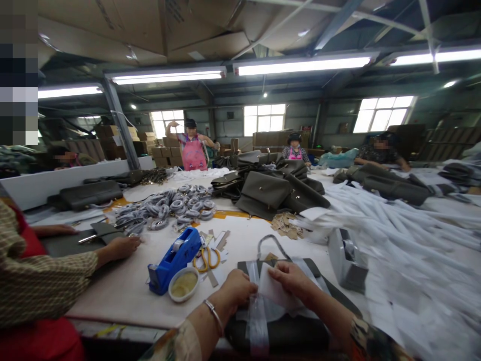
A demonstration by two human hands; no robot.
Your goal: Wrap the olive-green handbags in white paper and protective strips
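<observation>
A dark olive bag (pixel 304 331) lies at the table's front edge before me, with white wrapping and a grey looped handle (pixel 272 238) at its far side. My left hand (pixel 237 288) is closed, its fingers pinching a clear plastic strip (pixel 258 321) that runs over the bag's left part. Between thumb and fingers of my right hand (pixel 293 281) is a white paper sheet (pixel 276 290), held slightly raised over the bag. Its lower edge lies against the wrapping. Part of the left fingertips is hidden.
Left of the bag are a blue tape dispenser (pixel 175 260), a bowl (pixel 184 285) and yellow-handled scissors (pixel 206 258). A grey dispenser (pixel 347 260) stands right, beside white plastic strips (pixel 394 225). Bags (pixel 263 190) are piled ahead. A co-worker's hand (pixel 122 248) works at left.
</observation>
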